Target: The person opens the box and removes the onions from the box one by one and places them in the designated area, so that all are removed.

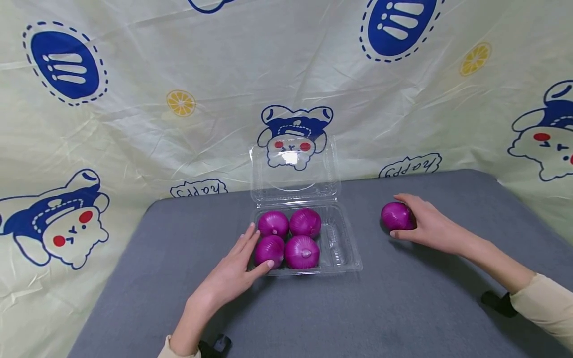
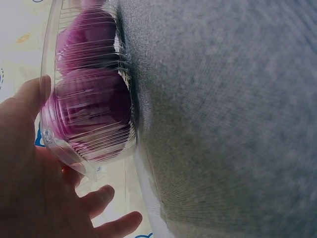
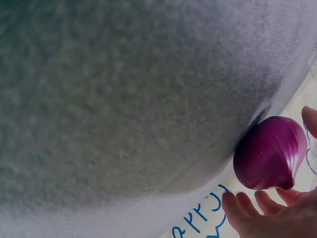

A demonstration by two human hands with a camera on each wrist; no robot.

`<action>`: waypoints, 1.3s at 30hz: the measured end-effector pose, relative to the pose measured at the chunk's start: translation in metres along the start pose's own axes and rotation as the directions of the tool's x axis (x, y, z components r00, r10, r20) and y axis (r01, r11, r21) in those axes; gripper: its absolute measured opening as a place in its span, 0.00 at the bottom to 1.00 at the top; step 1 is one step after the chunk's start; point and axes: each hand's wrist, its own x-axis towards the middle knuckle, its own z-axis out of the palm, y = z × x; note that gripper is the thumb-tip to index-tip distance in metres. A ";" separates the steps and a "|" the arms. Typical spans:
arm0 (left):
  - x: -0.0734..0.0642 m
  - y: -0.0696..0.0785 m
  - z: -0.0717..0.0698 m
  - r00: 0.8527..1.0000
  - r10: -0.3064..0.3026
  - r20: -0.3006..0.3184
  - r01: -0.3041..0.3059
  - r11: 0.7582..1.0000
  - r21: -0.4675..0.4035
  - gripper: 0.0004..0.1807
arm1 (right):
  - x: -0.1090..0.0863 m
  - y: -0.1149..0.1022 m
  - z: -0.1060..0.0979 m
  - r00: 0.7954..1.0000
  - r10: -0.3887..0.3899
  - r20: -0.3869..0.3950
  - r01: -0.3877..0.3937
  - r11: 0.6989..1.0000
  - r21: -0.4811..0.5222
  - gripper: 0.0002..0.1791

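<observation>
Red onions (image 1: 302, 252), several of them, sit in the left and middle part of a clear plastic clamshell box (image 1: 344, 266) whose lid is raised at the back. My left hand (image 1: 230, 276) rests along the box's left front edge, fingers extended and spread, thumb over the rim by the front-left onion; the left wrist view shows the thumb at the clear wall. To the right of the box, my right hand (image 1: 429, 223) curves its thumb and fingers round a single red onion (image 1: 396, 216) on the table. In the right wrist view this onion (image 3: 270, 153) shows its pointed end towards the fingers.
The box's transparent lid (image 1: 295, 171) stands up against the patterned cloth (image 1: 215, 59) behind the table. A grey cloth covers the table (image 1: 331, 318). The right part of the box shows bare ribbed plastic. Dark straps sit at both wrists.
</observation>
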 end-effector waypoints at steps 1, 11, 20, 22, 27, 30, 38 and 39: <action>0.000 0.000 0.000 1.000 0.002 -0.002 -0.002 1.000 0.002 0.47 | 0.000 -0.001 0.000 1.000 -0.011 -0.010 0.010 1.000 -0.010 0.48; 0.001 0.000 0.002 1.000 0.013 -0.004 -0.012 1.000 0.005 0.47 | 0.002 -0.032 0.000 0.993 -0.068 -0.094 0.065 0.997 -0.037 0.45; 0.000 0.001 0.001 1.000 0.015 -0.003 -0.015 1.000 -0.007 0.47 | 0.000 -0.058 0.008 0.983 -0.119 -0.137 0.116 0.993 -0.030 0.40; 0.000 0.000 0.001 1.000 0.017 -0.004 -0.017 1.000 -0.003 0.47 | 0.000 -0.063 0.010 0.981 -0.136 -0.138 0.133 0.991 -0.028 0.39; 0.000 0.001 0.000 1.000 0.018 -0.012 -0.018 1.000 0.008 0.47 | 0.001 -0.077 0.016 0.973 -0.187 -0.137 0.184 0.982 -0.037 0.39; 0.000 0.001 0.000 1.000 0.022 -0.013 -0.022 1.000 0.004 0.46 | 0.001 -0.084 0.020 0.970 -0.212 -0.120 0.209 0.977 -0.042 0.39; 0.000 0.001 0.000 1.000 0.013 -0.011 -0.013 1.000 0.008 0.46 | 0.000 -0.105 0.033 0.957 -0.285 -0.053 0.284 0.959 -0.021 0.37; 0.000 0.001 0.000 1.000 0.010 -0.010 -0.010 1.000 0.009 0.46 | 0.000 -0.108 0.035 0.956 -0.291 -0.043 0.290 0.957 -0.020 0.37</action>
